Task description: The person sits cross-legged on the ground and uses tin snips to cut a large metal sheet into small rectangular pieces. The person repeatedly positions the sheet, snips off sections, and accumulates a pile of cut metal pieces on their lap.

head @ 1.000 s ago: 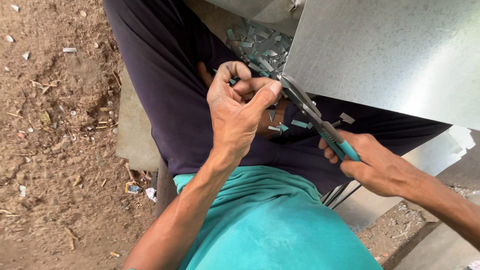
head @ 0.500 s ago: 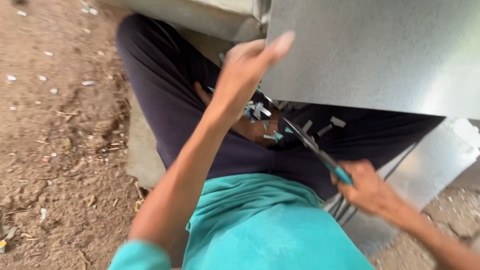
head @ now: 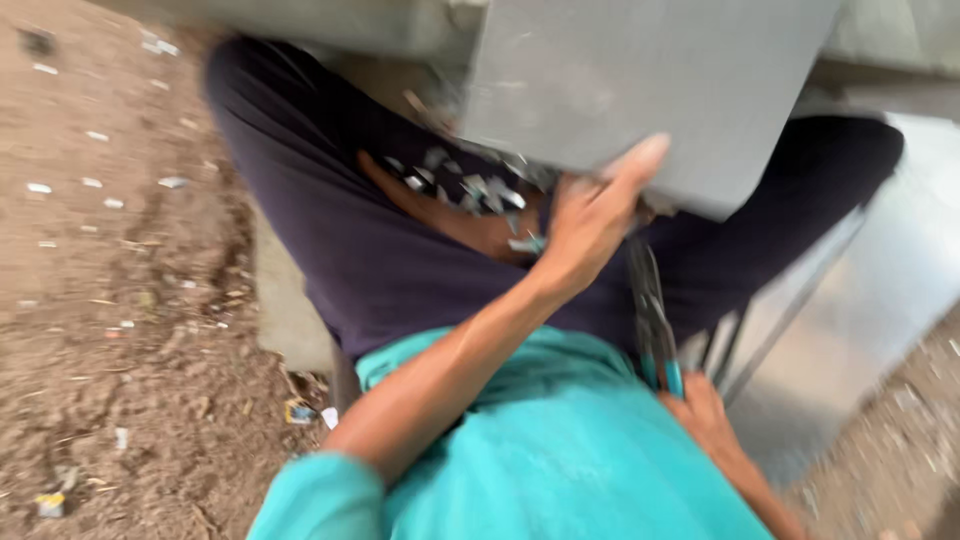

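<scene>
Seated over dirt, dark trousers, teal shirt; frame blurred. Left hand up against lower edge of grey metal sheet, fingers stretched along its face, thumb side below (pinching or just pressing: cannot tell). Right hand low by right hip, closed round teal handles of snips; blades pointing up toward sheet's edge, just right of left hand, tips lost in blur. Small metal offcuts scattered on lap between thighs, just below sheet. Second sheet leaning at right, beside right leg; more scraps dotted over dirt at left.
</scene>
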